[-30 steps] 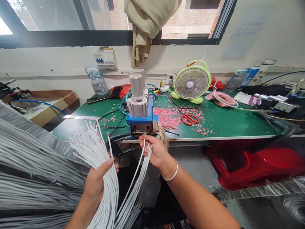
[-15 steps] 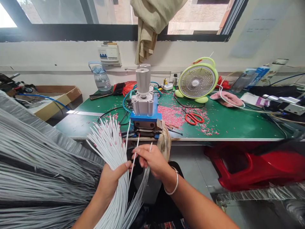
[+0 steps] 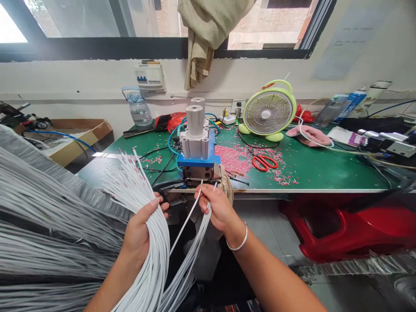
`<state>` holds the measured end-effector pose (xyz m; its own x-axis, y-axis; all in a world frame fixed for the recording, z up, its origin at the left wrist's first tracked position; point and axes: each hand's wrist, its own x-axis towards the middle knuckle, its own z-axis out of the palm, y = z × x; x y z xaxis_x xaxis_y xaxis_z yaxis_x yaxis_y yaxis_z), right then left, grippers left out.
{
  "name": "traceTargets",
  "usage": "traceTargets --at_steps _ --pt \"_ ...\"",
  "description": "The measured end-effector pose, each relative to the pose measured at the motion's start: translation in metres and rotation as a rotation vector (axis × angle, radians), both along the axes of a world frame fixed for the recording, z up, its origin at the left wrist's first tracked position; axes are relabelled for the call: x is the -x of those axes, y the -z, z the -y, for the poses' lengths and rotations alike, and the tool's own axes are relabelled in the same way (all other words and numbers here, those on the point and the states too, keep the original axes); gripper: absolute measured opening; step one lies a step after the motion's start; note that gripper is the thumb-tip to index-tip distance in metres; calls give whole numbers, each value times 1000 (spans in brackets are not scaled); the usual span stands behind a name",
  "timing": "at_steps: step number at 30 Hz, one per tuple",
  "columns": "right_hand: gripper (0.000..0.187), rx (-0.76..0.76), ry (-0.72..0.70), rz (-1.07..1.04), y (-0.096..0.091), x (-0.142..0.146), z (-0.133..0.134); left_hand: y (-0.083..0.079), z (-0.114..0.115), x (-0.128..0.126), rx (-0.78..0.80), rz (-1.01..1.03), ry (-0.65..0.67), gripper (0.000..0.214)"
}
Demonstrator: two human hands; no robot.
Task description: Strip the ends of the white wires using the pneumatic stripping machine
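In the head view, the bundle point(image 3: 159, 251) of white wires runs from the bottom edge up through the lower left of the frame, its loose tips fanning out left of centre. The left grip point(image 3: 138, 232) is wrapped around it below the fan, thumb across the front. Near the centre, the right grip point(image 3: 221, 208) pinches a single wire point(image 3: 185, 225) between thumb and fingertip, close to its end, just below the press point(image 3: 195, 149) at the front edge of the tabletop point(image 3: 325, 169); whether the tip is inside, I cannot tell. The curled fingers hold a thinner bunch point(image 3: 198, 247) too. Each wire looks light and bendy, probably smooth enough to slide against its neighbours, though the whole bundle may sag with some weight. A single one is best taken near its tip, where little length can flex; the bundle, just under the fan.
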<state>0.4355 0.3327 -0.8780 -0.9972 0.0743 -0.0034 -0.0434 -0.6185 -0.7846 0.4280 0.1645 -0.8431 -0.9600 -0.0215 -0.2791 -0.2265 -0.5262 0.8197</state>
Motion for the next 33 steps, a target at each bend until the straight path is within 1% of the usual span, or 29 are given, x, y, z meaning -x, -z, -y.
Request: traceTargets --at_steps 3,6,7,10,12,15,17,19,21,22,24,26,28,30,33 --pt "24 -100 -93 -69 6 -8 -5 10 0 -3 62 65 21 29" --pt "26 -202 -194 -116 10 -17 -8 22 -1 -8 154 18 140 31" --pt "25 -212 -212 -117 11 -19 -8 25 -2 -10 194 -9 174 31" --pt "23 -175 -218 -88 12 -21 -1 34 -6 -18 318 -111 256 28" --pt "26 -201 -225 -54 13 -21 6 38 -10 -23 393 -197 296 25" --pt "31 -345 -269 -33 12 -22 17 41 -13 -27 462 -300 314 23" --pt "34 -427 -253 -37 10 -24 22 40 -13 -28 471 -322 326 22" --pt "34 -477 -219 -63 9 -26 24 37 -10 -27 471 -335 334 20" --pt "33 -495 -199 -91 7 -25 25 35 -8 -25 481 -345 304 19" --pt "33 -472 -185 -87 7 -24 24 35 -6 -24 483 -339 281 20" --pt "32 -343 -131 -25 6 -19 22 32 -3 -22 442 -284 222 22" --pt "31 -158 -87 44 5 -12 16 27 -1 -18 339 -216 130 23" --pt "27 -6 -64 76 2 -5 9 18 1 -12 221 -166 1 24" --pt "23 81 -65 91 -3 -2 2 7 2 -4 139 -132 -108 22" --pt "20 142 -98 96 -10 -2 -4 -7 1 6 53 -115 -173 14"
